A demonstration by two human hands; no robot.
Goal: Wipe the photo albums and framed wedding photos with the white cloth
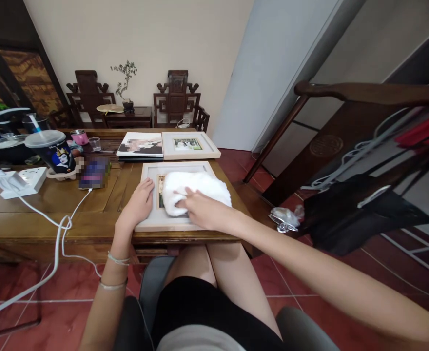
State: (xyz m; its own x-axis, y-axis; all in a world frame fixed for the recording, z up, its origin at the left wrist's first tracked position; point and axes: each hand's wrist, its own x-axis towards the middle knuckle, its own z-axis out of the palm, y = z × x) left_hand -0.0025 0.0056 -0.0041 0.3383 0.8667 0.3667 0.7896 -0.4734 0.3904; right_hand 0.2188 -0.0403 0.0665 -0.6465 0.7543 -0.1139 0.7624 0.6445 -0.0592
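Observation:
A picture frame (149, 223) with a pale wooden border lies flat near the front edge of the brown table. My left hand (138, 204) rests along the frame's left side, its fingers stretched over the border, holding nothing. On top of the frame is a folded white cloth (207, 184), fluffy and thick. My right hand (201, 207) presses into this cloth, fingers curled in its folds. The cloth covers most of the frame's middle and right part, so only a strip of the photo inside shows.
Behind lie another picture frame (209, 146) and a photo album (136, 145). At left stand a lidded cup (61, 158), a phone (93, 173) on a charging cable, and a power strip (31, 179). A wooden chair (324, 141) is at right.

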